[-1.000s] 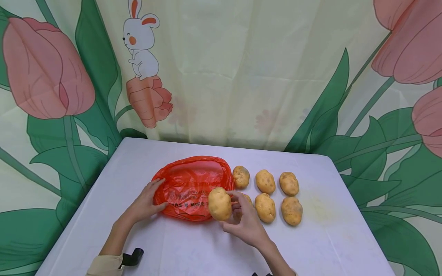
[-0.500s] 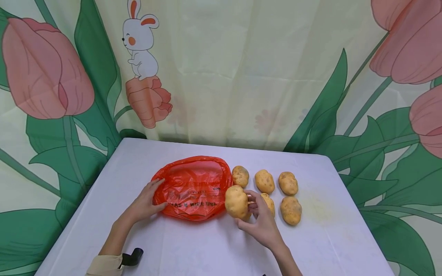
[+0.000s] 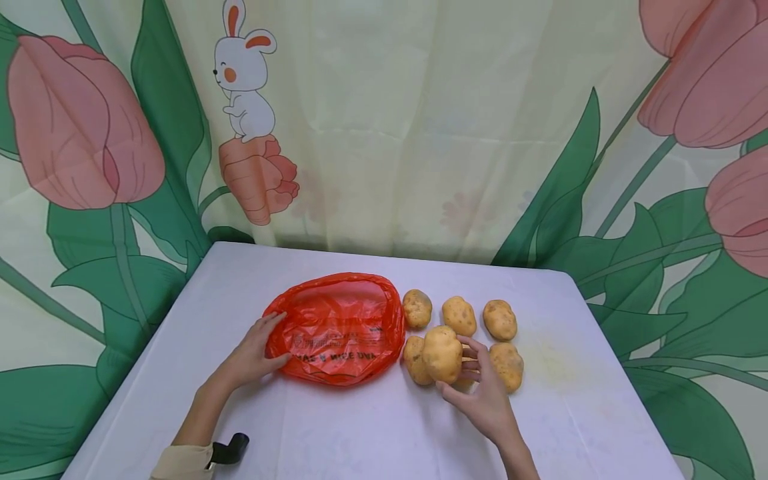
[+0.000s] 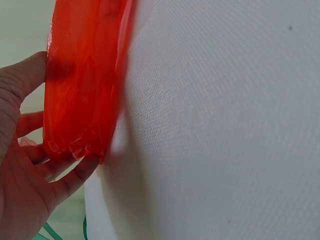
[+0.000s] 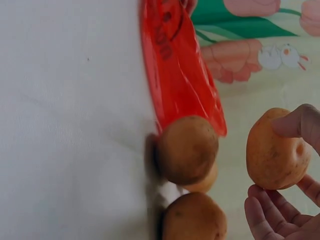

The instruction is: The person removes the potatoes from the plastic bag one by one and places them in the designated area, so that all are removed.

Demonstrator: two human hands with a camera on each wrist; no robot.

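Note:
A red plastic bag [image 3: 336,327] with dark printing stands with its mouth spread wide on the table. My left hand [image 3: 255,350] rests against the bag's left side, thumb and fingers spread apart; in the left wrist view the fingers [image 4: 75,180] touch its red wall. My right hand [image 3: 483,393] holds a potato [image 3: 443,355] between thumb and fingertips, right of the bag. The right wrist view shows this potato [image 5: 275,150] raised beside the others. Below it, one potato of the front row is mostly hidden by the held one and the fingers.
Several potatoes lie in two rows right of the bag: a back-row potato [image 3: 417,309] close to its rim, a front-row potato [image 3: 414,361] and another potato [image 3: 507,367] at the right end. A white cloth [image 3: 336,433] covers the table. A printed curtain [image 3: 372,133] hangs behind.
My right hand has moved to the right with the potato, from the bag's right rim to over the front row of potatoes. The left hand and the bag have stayed in place.

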